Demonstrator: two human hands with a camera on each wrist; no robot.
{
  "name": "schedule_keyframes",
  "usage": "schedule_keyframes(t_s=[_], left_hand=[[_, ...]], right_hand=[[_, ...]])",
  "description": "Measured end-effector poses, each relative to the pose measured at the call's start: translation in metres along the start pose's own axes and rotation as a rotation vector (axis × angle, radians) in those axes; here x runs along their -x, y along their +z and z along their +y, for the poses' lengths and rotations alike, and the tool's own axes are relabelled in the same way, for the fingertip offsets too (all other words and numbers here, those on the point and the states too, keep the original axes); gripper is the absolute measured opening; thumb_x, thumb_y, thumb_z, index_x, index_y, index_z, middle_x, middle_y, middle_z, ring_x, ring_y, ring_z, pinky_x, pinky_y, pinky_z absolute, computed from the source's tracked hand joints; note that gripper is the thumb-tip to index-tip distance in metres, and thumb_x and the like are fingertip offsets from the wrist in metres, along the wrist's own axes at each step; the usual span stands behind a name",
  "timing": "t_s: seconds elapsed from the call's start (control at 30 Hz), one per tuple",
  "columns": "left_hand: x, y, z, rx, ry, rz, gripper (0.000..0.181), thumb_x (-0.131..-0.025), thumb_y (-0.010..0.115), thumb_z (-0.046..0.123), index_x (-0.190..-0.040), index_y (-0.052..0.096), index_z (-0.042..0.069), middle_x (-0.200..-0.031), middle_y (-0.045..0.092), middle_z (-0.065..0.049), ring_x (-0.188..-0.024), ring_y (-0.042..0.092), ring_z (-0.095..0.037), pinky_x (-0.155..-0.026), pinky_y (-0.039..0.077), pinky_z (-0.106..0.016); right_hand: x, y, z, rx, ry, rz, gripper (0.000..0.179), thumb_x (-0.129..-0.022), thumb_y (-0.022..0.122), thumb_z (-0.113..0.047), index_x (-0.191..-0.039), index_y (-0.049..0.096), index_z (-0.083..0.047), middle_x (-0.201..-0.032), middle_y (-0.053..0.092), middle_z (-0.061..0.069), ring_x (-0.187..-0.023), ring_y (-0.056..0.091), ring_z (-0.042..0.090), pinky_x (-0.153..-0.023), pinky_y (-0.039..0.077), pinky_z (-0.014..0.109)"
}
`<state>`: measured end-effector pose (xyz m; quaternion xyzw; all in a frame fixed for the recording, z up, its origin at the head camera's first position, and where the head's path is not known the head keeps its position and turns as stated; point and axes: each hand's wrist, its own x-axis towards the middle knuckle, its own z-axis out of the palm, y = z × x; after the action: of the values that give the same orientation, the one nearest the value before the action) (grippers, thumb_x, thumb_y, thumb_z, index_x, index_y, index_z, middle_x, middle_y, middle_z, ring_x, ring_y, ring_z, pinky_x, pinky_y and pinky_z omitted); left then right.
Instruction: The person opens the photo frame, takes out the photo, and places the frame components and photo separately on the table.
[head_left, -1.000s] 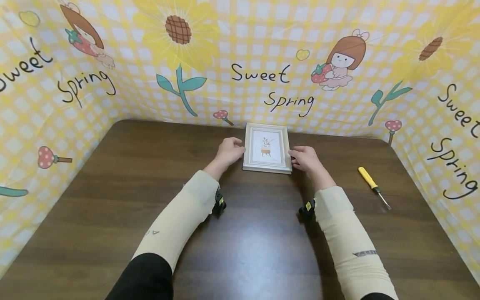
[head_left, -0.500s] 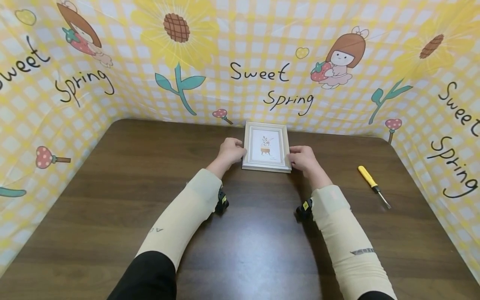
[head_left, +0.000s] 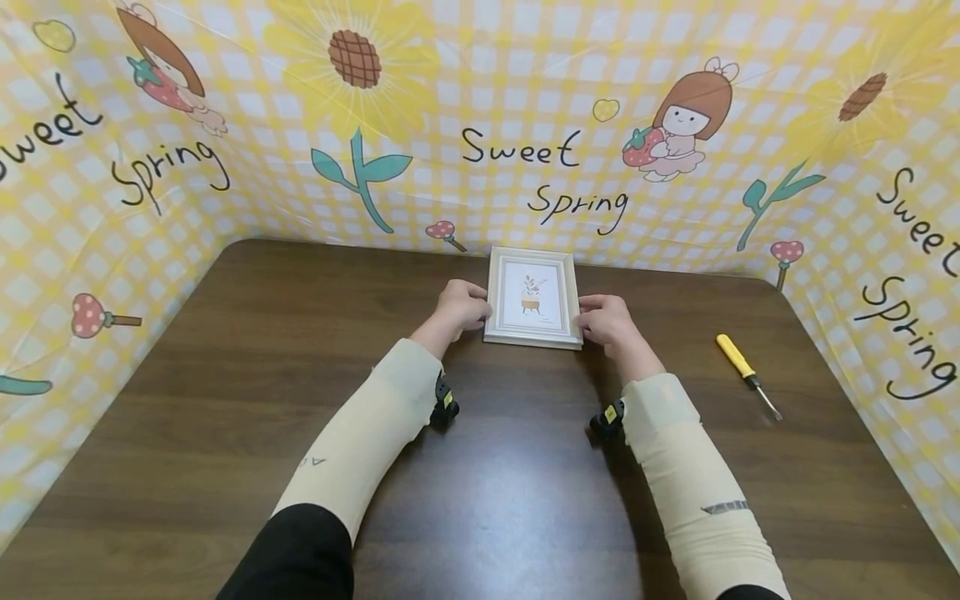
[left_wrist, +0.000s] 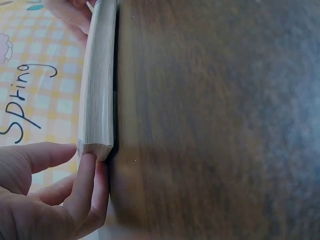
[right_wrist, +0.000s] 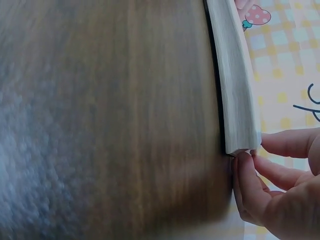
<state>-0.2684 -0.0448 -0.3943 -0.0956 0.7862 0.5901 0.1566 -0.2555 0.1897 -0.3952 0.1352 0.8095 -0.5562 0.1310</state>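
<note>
You have the picture frame [head_left: 532,337] by both sides, face up at the far edge of the table [head_left: 517,492].
Your left hand [head_left: 461,308] and right hand [head_left: 608,320] each grip a side edge, fingers bent against it; whether its base rests fully on the wood or is slightly raised, you cannot tell from these views. The frame holds one print [head_left: 531,293], a plant in a pot on legs, seated within the border. By the look of it, getting hold of the frame is done on both sides, and releasing it is not yet done. Farther out, the yellow-handled screwdriver [head_left: 747,377] lies untouched to your right, and checked cloth [head_left: 517,92] stands behind the table.
</note>
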Motion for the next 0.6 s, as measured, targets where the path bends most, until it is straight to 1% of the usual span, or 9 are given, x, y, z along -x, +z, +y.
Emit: schedule_keyframes(t_s=[0.07,0.17,0.33,0.43,0.6], left_hand=[[0.0003,0.0003,-0.0003,-0.005,0.005,0.0,0.047,-0.089,0.057,-0.006,-0.136,0.053,-0.007,-0.136,0.054,-0.023,-0.112,0.062,-0.027,-0.097,0.054,-0.038],[0.001,0.0007,-0.0002,-0.035,0.015,0.006,0.047,-0.088,0.057,-0.006,-0.135,0.054,-0.007,-0.135,0.054,-0.023,-0.111,0.061,-0.026,-0.097,0.054,-0.037],[0.0024,0.0009,0.0004,-0.082,0.016,0.013,0.047,-0.087,0.06,-0.007,-0.134,0.055,-0.006,-0.131,0.055,-0.021,-0.108,0.057,-0.026,-0.095,0.055,-0.036],[0.0043,0.0006,0.0003,-0.078,0.018,0.013,0.047,-0.087,0.061,-0.007,-0.133,0.055,-0.006,-0.128,0.056,-0.021,-0.107,0.058,-0.026,-0.094,0.056,-0.036],[0.0098,-0.0004,-0.0005,-0.072,0.023,0.007,0.047,-0.087,0.061,-0.008,-0.133,0.054,-0.007,-0.125,0.058,-0.022,-0.105,0.059,-0.025,-0.093,0.056,-0.036]], right_hand=[[0.0009,0.0001,-0.0008,-0.006,0.005,0.001,0.053,-0.094,0.054,0.005,-0.145,0.044,0.003,-0.125,0.049,0.011,-0.094,0.051,0.011,-0.071,0.047,0.015],[0.0021,0.0004,-0.0015,-0.013,0.01,0.004,0.052,-0.094,0.054,0.006,-0.145,0.045,0.003,-0.124,0.049,0.01,-0.096,0.051,0.012,-0.072,0.047,0.015],[0.004,0.0007,-0.0015,-0.019,0.016,0.003,0.052,-0.093,0.054,0.007,-0.145,0.045,0.003,-0.123,0.049,0.009,-0.098,0.051,0.013,-0.072,0.048,0.015],[0.0051,0.0005,-0.0012,-0.019,0.022,-0.001,0.052,-0.094,0.054,0.006,-0.145,0.045,0.003,-0.126,0.049,0.01,-0.098,0.052,0.013,-0.074,0.049,0.016],[0.0087,0.0004,-0.0003,-0.01,0.022,-0.003,0.051,-0.094,0.055,0.006,-0.145,0.046,0.002,-0.126,0.05,0.011,-0.097,0.052,0.012,-0.072,0.049,0.015]])
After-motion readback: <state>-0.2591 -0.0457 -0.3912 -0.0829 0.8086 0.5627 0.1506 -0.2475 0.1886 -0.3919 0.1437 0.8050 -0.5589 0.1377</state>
